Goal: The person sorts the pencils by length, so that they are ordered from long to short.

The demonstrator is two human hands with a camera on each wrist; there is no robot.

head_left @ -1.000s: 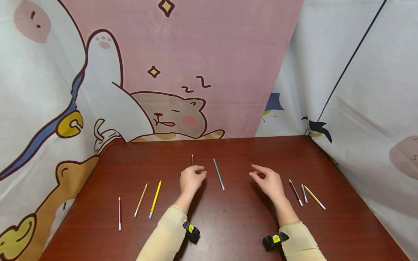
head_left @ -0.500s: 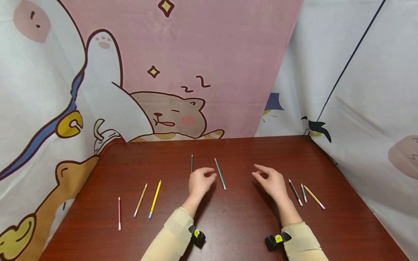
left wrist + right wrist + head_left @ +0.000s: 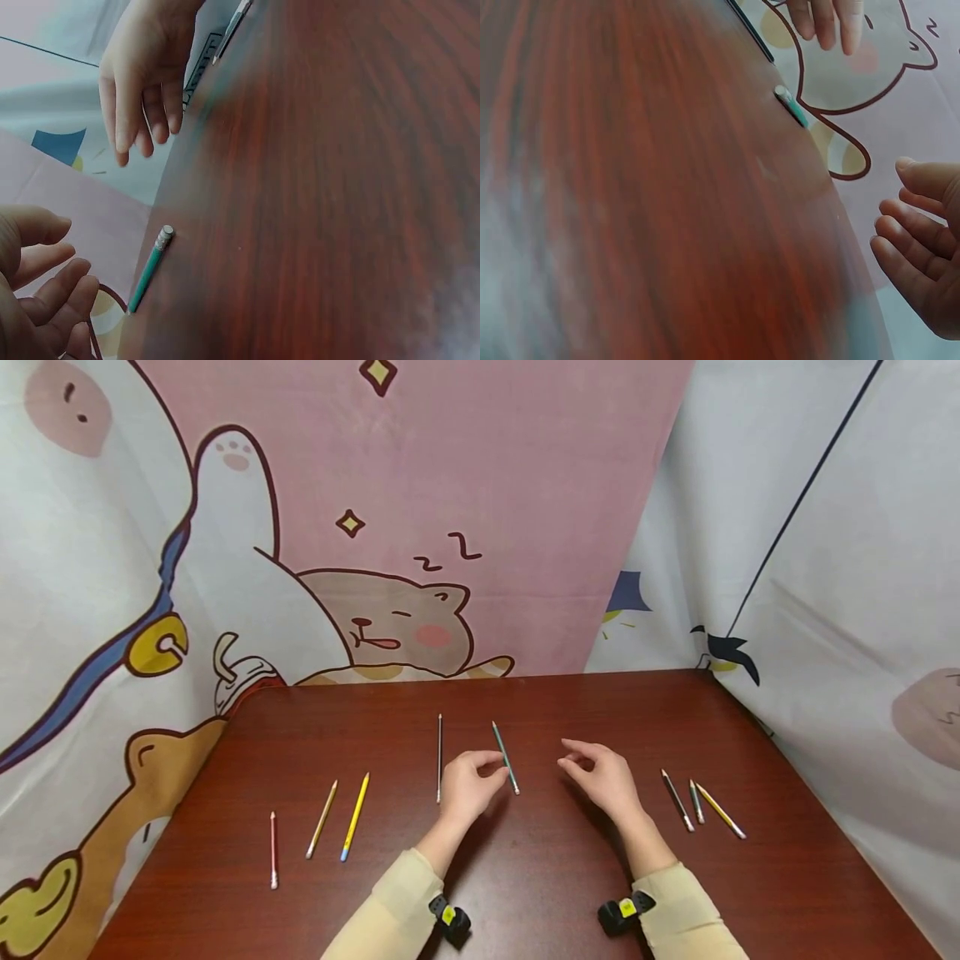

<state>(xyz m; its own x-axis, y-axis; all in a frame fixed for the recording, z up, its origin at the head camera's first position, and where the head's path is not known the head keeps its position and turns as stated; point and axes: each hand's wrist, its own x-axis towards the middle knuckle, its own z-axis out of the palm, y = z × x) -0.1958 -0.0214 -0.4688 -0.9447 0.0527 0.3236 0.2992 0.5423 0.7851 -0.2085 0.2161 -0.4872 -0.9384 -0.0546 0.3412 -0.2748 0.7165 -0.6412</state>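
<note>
In the head view my left hand [image 3: 469, 785] hovers over the table between a black pencil [image 3: 439, 752] and a green pencil [image 3: 504, 752]. Its thumb and fingers are apart, and the left wrist view shows nothing between them; the green pencil [image 3: 150, 268] lies clear of the fingertips there. My right hand [image 3: 603, 778] is held above the table to the right of the green pencil, fingers loosely bent. In the right wrist view that hand [image 3: 922, 240] is empty, with the green pencil [image 3: 792, 107] lying well away from it.
Left on the brown table [image 3: 555, 877] lie a red pencil [image 3: 273, 850], a gold pencil [image 3: 322, 818] and a yellow pencil [image 3: 356, 817]. To the right are a dark pencil [image 3: 677, 800], a short green pencil [image 3: 697, 802] and a yellow-and-white pencil [image 3: 722, 812]. A printed curtain [image 3: 525, 527] hangs behind.
My left hand has moved right and a little toward me, uncovering the black pencil and coming up to the green one. My right hand shifted slightly right, then back left. The pencils stay put.
</note>
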